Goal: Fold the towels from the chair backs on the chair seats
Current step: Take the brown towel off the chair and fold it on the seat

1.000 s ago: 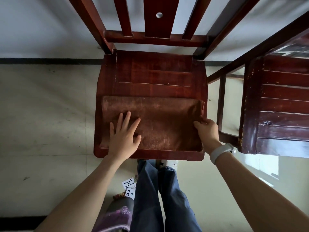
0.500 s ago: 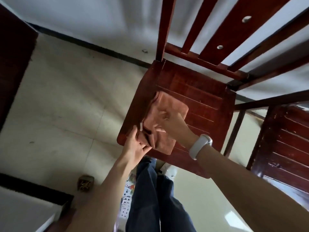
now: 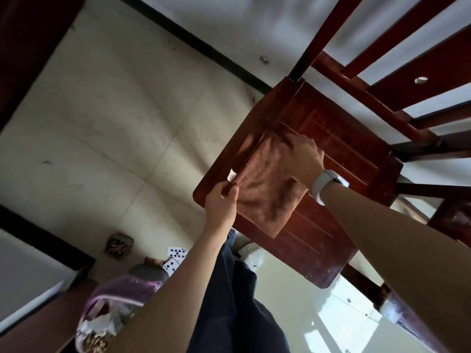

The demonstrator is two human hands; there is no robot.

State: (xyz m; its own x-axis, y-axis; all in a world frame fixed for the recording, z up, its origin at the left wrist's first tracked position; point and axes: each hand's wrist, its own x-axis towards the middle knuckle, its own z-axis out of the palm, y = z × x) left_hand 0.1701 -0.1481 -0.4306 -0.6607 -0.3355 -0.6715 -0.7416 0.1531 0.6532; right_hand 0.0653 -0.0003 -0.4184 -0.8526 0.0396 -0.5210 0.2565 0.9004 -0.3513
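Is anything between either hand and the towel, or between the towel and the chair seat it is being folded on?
Nothing visible. The towel lies folded directly on the chair seat. The left hand pinches its near-left edge by the white tag, and the right hand grips its far corner.

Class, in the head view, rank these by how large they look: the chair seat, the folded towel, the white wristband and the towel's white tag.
1. chair seat
2. folded towel
3. white wristband
4. white tag

The gaps between them are plain; none look alike.
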